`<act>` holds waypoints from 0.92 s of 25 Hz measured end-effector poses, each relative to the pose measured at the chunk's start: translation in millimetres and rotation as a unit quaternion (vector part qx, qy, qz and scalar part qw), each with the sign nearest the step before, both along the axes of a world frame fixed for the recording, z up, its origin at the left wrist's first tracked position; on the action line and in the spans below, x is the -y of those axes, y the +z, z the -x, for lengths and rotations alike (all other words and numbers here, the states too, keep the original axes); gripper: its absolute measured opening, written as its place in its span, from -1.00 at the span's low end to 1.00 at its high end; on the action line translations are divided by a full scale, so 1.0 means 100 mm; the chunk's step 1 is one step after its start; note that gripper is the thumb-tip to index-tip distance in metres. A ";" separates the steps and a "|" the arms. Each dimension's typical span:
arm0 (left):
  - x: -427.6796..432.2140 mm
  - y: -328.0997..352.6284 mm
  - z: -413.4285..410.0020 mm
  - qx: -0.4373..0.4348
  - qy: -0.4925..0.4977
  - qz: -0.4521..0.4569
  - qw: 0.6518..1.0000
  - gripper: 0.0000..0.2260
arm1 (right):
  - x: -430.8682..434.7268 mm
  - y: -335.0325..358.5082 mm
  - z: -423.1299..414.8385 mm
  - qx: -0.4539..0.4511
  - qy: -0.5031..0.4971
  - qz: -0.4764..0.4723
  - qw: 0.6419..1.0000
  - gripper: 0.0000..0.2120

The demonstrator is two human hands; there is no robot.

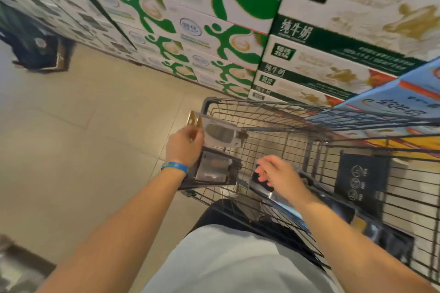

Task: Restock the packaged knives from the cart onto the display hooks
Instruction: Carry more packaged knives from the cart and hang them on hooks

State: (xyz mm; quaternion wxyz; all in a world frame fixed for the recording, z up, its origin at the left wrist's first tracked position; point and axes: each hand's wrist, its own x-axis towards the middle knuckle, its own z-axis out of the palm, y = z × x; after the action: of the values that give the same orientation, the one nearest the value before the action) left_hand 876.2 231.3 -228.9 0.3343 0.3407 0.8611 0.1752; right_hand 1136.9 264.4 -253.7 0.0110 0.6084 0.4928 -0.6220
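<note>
Head view: packaged knives [221, 134] collected over the cart [262, 105] corner.
Left hand [184, 147] clamps the stacked packs above the near-left rim, apparently freeing the right hand [278, 175], fingers apart and holding nothing, to reach another package [345, 211] in the basket.

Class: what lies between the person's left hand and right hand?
Head view: a dark-edged clear-plastic knife package, gripped by the left hand, over the grey wire cart.

shop – supermkt aisle | stacked milk cartons [214, 14] along tiled floor [83, 126] | wire cart [297, 121]
</note>
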 end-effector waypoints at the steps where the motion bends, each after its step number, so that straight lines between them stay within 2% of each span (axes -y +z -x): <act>1: -0.04 -0.03 0.06 -0.045 0.010 -0.017 0.999 -0.83 | -0.08 -0.05 0.14 -0.002 0.021 -0.002 1.000 -0.83; 2: -0.09 -0.06 0.09 -0.076 0.019 -0.022 0.997 -0.80 | -0.15 -0.10 0.28 -0.001 0.041 -0.006 0.999 -0.84; 5: -0.25 -0.19 0.10 -0.125 0.038 0.038 0.991 -0.53 | -0.30 -0.25 0.56 0.002 0.091 -0.020 0.996 -0.84; 7: -0.37 -0.25 0.15 -0.130 0.025 0.113 0.985 -0.56 | -0.33 -0.31 0.64 0.001 0.108 -0.027 0.994 -0.80; 10: -0.55 -0.25 0.24 -0.119 -0.090 0.217 0.965 -0.71 | -0.28 -0.35 0.65 0.012 0.103 -0.021 0.994 -0.76; 14: -0.66 -0.14 0.03 -0.162 -0.197 0.209 0.944 -0.69 | -0.13 -0.31 0.53 0.031 0.077 -0.009 0.997 -0.78; 17: -0.71 -0.10 -0.33 -0.105 -0.281 0.179 0.937 -0.68 | -0.02 -0.27 0.40 0.050 0.058 -0.010 0.997 -0.82; 18: -0.73 -0.08 -0.46 -0.092 -0.301 0.167 0.934 -0.67 | 0.00 -0.24 0.35 0.051 0.043 -0.010 0.998 -0.77; 21: -0.81 0.08 -0.68 -0.080 -0.292 0.125 0.945 -0.61 | -0.03 -0.13 0.18 0.056 -0.016 -0.051 0.997 -0.27; 23: -0.89 0.25 -0.70 -0.090 -0.315 0.087 0.941 -0.58 | -0.12 -0.09 0.06 0.077 -0.032 -0.082 0.993 -0.06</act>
State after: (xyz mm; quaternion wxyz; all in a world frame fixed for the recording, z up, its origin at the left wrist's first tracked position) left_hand 946.2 320.3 -204.1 0.3214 0.5781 0.7486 -0.0463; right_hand 1130.7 276.3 -262.9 -0.0212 0.6688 0.5198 -0.5311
